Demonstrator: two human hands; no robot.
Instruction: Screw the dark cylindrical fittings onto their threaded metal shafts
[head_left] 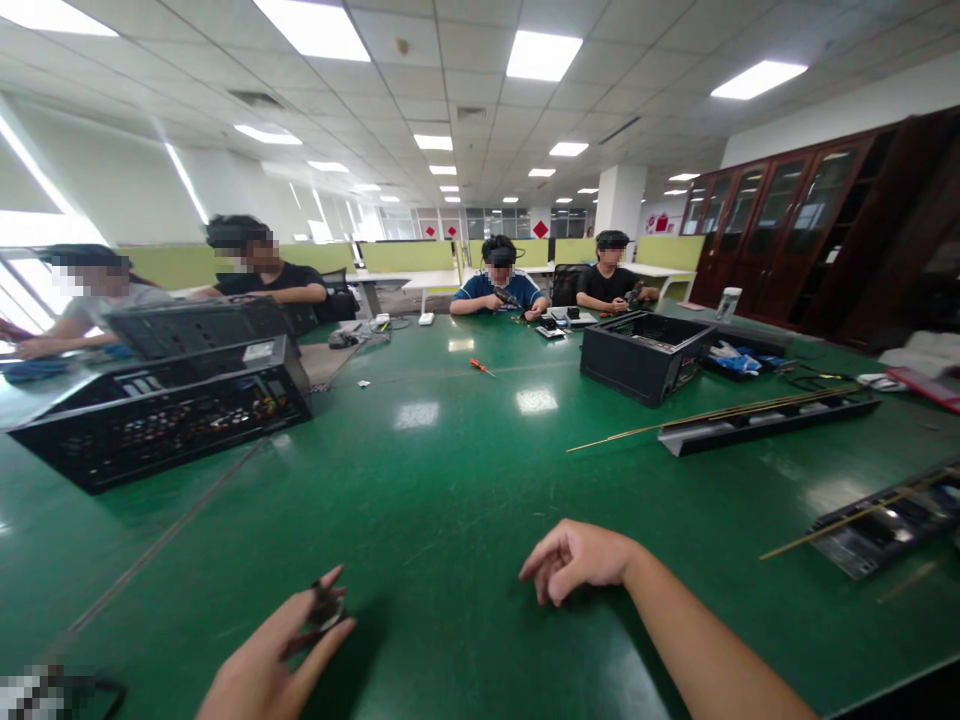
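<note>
Between the thumb and fingers of my left hand (274, 650) is a small dark object (328, 607) with a pale, shiny part. Its kind is too small and blurred to make out. The hand is closed on it, low over the green tabletop (442, 500). To the right, my right hand (577, 562) hovers at or just above the table surface, its fingers loosely bent and apart. Nothing shows in its grasp. A wide stretch of green surface separates the two hands.
Black computer cases (172, 420) stand at the left, another case (645, 355) at the back right. Thin brass-coloured rods (637, 432) lie over a dark metal channel (772, 425). An orange-handled screwdriver (481, 367) lies mid-table. Several co-workers sit around the far side, one person (499, 290) opposite.
</note>
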